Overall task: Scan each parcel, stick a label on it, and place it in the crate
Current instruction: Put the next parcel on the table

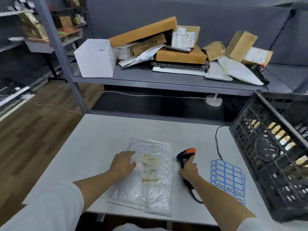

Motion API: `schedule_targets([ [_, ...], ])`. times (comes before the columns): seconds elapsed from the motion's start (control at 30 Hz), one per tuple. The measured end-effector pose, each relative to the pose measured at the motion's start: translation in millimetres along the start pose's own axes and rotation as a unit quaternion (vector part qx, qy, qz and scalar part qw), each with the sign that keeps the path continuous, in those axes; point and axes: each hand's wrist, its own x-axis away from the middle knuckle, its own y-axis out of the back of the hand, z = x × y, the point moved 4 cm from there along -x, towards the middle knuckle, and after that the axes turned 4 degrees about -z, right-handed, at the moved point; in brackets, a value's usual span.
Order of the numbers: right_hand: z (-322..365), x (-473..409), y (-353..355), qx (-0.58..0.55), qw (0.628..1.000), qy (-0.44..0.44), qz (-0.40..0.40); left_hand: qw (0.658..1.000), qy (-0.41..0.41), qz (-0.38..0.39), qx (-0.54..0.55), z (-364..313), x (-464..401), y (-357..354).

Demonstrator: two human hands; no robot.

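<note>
Parcel in hand: a clear plastic mailer (146, 174), lying flat near the front middle of the white table (86, 147), printed shipping slip facing up. I see none of the blue-bordered stickers on it, so I judge labelling not yet done for this one. Whether it has been scanned I cannot tell.

Left hand (123, 164) rests palm-down on the mailer's left part, fingers straight and together, pressing rather than gripping. Right hand (189, 170) is curled round the handle of the black and orange scanner (185, 155), which sits just beside the mailer's right edge; its head looks to be down at the table rather than raised over the slip. My reading: the scan step is either about to begin or just over.

Label sheets (228, 179) lie just right of the scanner, several blue-framed stickers left on them. No sticker is lifted.

Black crate (241, 130) stands at the table's right edge. Through its lattice I see tan and white shapes, so some parcels appear to be inside already; count not readable.

Grey shelf (166, 80) behind the table holds a heap of cardboard boxes (180, 55) and grey poly bags (240, 70), plus a white box (95, 58). I take these as the backlog: much of the task remains.
</note>
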Motion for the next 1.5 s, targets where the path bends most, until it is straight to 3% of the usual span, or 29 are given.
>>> schedule_targets([
  [0.3,29.8,-17.9,18.9,-0.196,0.979,-0.043,-0.028,0.993,-0.05,0.105,-0.035,9.0,-14.7,-21.6],
  [0.57,54.5,-22.9,35.0,-0.306,0.952,0.003,0.005,0.983,-0.027,0.183,-0.019,1.6,-10.6,-56.8],
  [0.8,59.5,-12.8,44.6,-0.394,0.918,0.019,0.053,0.993,0.018,0.113,-0.015,-21.9,-14.9,-60.6],
  [1.13,57.1,12.4,31.0,-0.359,0.918,0.038,0.162,0.995,0.06,0.051,0.056,-36.5,-20.9,-44.0],
  [1.5,73.1,26.5,1.0,-0.301,0.935,0.063,0.178,0.995,0.086,0.01,0.054,-6.2,3.2,-21.6],
])
